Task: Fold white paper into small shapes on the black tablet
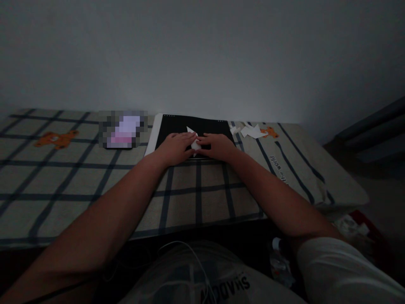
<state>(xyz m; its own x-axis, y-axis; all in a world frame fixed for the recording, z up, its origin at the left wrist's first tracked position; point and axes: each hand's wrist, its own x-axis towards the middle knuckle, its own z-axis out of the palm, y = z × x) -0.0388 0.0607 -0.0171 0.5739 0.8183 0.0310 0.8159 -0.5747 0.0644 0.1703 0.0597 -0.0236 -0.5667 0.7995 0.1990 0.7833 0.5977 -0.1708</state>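
Observation:
A small piece of folded white paper point(194, 145) with a pointed upper tip lies low over a flat black sheet or pad point(180, 123). From the left, my left hand point(175, 147) has its fingertips closed on the paper, covering part of it. My right hand point(219, 145) grips the paper's right edge, with thumb and fingers bent toward it. The two hands nearly meet there. How the folds run beneath the fingers is hidden. More white folded paper pieces point(253, 131) lie on the cloth to the right of the black pad.
A checked tablecloth point(79, 177) with orange bear prints covers the table, which backs onto a pale wall point(202, 55). A phone with a lit, pixelated screen point(125, 131) rests left of the pad. Below the table's right edge are a bottle point(278, 257) and a red bin point(363, 219).

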